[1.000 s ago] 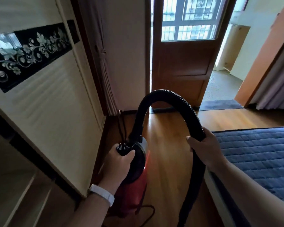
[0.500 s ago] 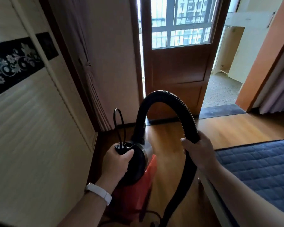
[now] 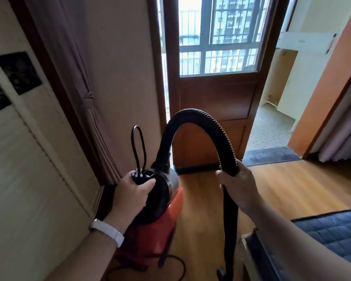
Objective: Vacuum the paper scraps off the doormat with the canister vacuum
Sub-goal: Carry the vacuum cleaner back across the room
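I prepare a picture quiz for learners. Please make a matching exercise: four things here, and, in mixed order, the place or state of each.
1 hose
2 doormat
3 left hand
4 blue quilt

a lies at the doorway
b grips the canister vacuum's top
c lower right corner
d arches up to the right hand

Pairs: 1-d, 2-a, 3-b, 4-c

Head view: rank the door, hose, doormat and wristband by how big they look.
1. door
2. hose
3. doormat and wristband: they look about alike. The mat lies far off and the band is near the camera, so I leave them unranked.
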Action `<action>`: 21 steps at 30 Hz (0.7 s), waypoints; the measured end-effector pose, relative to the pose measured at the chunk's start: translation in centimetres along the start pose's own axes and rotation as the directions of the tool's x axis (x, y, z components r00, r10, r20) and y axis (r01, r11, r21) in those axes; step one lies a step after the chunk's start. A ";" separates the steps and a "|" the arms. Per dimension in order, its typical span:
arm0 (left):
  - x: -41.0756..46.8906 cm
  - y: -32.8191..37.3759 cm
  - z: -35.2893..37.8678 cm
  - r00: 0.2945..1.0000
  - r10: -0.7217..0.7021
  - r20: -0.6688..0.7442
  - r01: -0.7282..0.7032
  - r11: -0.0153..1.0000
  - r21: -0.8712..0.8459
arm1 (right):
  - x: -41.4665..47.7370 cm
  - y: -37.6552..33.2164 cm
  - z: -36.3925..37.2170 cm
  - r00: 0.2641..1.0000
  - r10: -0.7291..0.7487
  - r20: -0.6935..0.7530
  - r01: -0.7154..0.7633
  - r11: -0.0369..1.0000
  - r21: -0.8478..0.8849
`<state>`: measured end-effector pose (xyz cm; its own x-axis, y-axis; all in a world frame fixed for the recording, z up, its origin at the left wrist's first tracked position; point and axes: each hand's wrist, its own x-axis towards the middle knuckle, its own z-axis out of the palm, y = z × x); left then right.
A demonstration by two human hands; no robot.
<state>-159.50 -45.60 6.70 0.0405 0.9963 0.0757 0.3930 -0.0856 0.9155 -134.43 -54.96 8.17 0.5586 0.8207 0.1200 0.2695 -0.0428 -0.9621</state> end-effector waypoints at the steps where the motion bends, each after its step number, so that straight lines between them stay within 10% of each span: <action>1: 1.6 -0.2 0.6 1.000 -0.001 0.014 0.001 1.000 0.003 | 1.4 0.3 0.5 1.000 0.007 -0.015 -0.007 1.000 -0.016; 21: 34.9 -0.8 14.2 0.959 0.051 0.277 -0.078 0.993 0.088 | 27.6 2.1 8.9 0.916 0.129 -0.379 -0.163 0.985 -0.061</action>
<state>-145.40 -10.83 2.97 0.3136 0.9495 0.0097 0.4679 -0.1634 0.8685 -125.45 -27.33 7.22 0.8440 0.5304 0.0790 0.2217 -0.2109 -0.9521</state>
